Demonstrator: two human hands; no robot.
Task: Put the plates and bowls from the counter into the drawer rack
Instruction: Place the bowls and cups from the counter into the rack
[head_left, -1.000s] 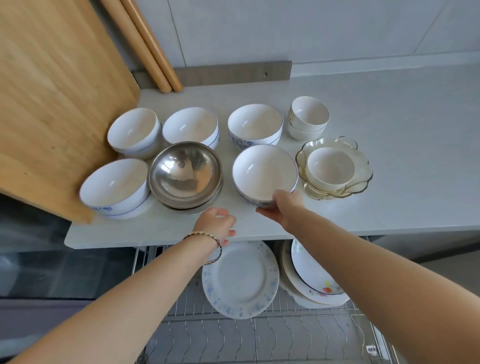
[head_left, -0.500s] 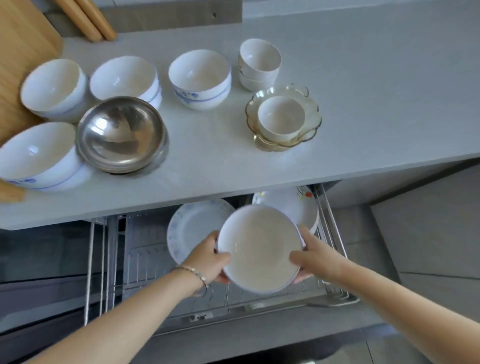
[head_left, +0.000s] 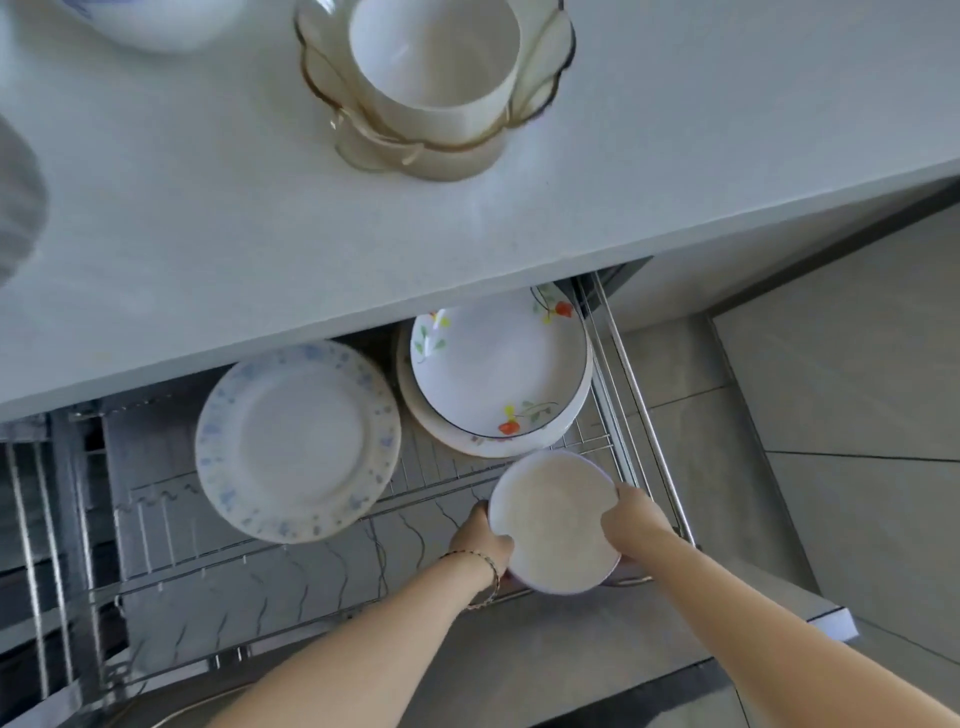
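From the head camera, your left hand (head_left: 480, 540) and right hand (head_left: 631, 517) pinched a white bowl (head_left: 555, 521) by its rim, fingers curled around opposite edges, low over the drawer rack (head_left: 291, 587) near two plates. Placing was underway; next, you needed to seat it gently.

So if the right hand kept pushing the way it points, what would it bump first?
The right hand points at the white bowl it already grips; beyond that, probably the left hand, though depth is unclear.
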